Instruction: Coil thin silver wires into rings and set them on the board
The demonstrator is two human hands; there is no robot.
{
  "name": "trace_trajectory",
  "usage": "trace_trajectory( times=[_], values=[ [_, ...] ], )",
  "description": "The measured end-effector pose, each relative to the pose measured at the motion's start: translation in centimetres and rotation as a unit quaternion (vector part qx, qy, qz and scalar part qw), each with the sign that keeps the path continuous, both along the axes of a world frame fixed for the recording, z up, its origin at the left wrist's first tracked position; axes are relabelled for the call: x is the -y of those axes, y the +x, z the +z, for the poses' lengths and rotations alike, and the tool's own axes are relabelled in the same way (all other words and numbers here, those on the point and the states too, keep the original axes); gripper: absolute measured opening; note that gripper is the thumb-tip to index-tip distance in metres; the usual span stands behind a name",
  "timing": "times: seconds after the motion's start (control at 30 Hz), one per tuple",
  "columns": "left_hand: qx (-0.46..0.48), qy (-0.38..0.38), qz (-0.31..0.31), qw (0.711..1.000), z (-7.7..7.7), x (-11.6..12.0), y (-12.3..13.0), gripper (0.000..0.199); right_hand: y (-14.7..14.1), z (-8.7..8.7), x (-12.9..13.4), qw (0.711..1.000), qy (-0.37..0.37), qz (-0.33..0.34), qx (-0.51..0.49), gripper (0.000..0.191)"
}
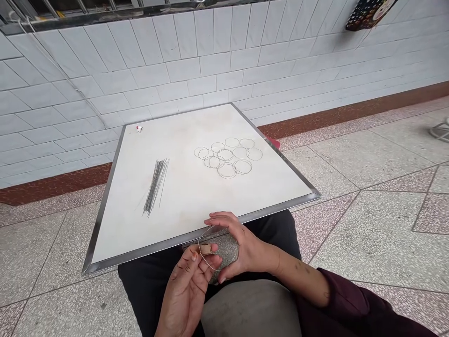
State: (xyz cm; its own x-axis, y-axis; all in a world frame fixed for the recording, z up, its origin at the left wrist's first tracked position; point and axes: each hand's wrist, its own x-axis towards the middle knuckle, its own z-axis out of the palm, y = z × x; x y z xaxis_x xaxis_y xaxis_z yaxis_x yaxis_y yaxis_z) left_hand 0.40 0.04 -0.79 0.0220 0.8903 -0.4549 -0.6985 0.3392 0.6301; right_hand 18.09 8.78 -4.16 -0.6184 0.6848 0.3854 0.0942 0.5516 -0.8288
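Over my lap, just in front of the table's near edge, a thin wire ring [199, 244] is between my two hands. My left hand [189, 283], palm up, pinches the ring's left side between thumb and fingers. A brown wrapping [206, 249] sits around one of its fingers; its material is unclear. My right hand [247, 248] curves in a C shape around the ring's right side, thumb below and fingers above, with the wire along its inside. Several similar wire rings [227, 154] lie overlapping on the white table [185, 224].
A bundle of straight dark wires [154, 189] lies on the table's left part. A small red and white object [139, 128] is near the far left corner. Metal trim [291, 201] edges the table. Behind it stands a white tiled wall [182, 70].
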Motion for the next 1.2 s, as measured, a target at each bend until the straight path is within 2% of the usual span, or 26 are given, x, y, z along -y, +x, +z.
trace_trajectory(
  times=[0.23, 0.53, 0.83, 0.9, 1.07, 1.2],
  values=[
    [0.018, -0.034, 0.022, 0.999, -0.3, -0.1, 0.3, 0.014, 0.1, 0.1, 0.0, 1.0, 0.011, 0.003, -0.005, 0.107],
    [-0.007, -0.034, 0.026, 0.999, 0.0, -0.1, 0.6, 0.02, 0.2, 0.2, 0.1, 0.999, 0.05, 0.008, -0.017, 0.104],
    [-0.037, -0.005, 0.029, 0.999, -0.2, -0.1, 0.8, 0.018, -0.1, -0.8, 0.0, 0.997, 0.068, 0.01, -0.024, 0.1],
    [-0.032, -0.005, 0.033, 0.999, -0.4, 0.0, 0.7, 0.017, 0.0, -0.6, 0.2, 0.998, 0.064, 0.016, -0.019, 0.105],
    [-0.019, 0.001, 0.025, 0.999, -0.3, 0.4, 0.3, 0.012, 0.6, 0.8, 0.4, 0.997, 0.054, 0.046, -0.011, 0.134],
    [0.0, 0.003, 0.004, 1.0, -0.2, 0.7, -0.1, 0.01, 0.8, 1.7, 0.7, 0.997, 0.051, 0.052, 0.003, 0.135]
  ],
)
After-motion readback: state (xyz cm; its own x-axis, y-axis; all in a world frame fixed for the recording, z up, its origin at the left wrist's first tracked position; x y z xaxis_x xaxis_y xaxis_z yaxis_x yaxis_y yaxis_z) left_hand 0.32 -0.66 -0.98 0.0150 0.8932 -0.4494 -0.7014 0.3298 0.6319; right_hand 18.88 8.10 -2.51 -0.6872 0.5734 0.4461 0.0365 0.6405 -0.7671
